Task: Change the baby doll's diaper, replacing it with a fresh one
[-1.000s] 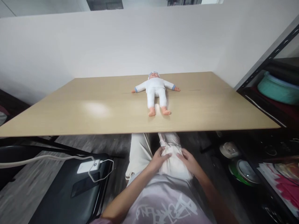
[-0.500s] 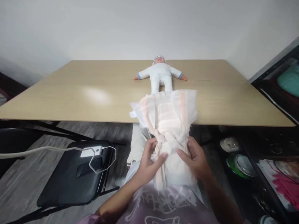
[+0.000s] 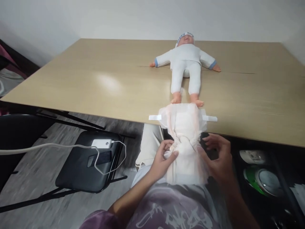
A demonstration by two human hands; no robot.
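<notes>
An unfolded white diaper point(image 3: 187, 144) with pale orange side bands stretches from my lap up over the table's front edge. Its two fastening tabs stick out to left and right at the far end. My left hand point(image 3: 164, 157) pinches the diaper's left edge at its narrow middle. On the other side my right hand point(image 3: 218, 156) has its fingers apart, close beside the right edge; whether the thumb touches it I cannot tell. Just beyond the diaper a baby doll point(image 3: 186, 63) in white clothes lies on its back, arms spread, bare feet toward me.
The doll lies on a wooden table point(image 3: 114, 98). At left, a black folding chair point(image 3: 78, 171) carries a white power bank point(image 3: 102, 143) with a cable and a dark phone point(image 3: 100, 158). Dark shelving at lower right holds a green container point(image 3: 256, 179).
My view has shifted, so the doll appears larger. The diaper's far end lies flatter, with both tabs out. My right hand has come off its grip and opened.
</notes>
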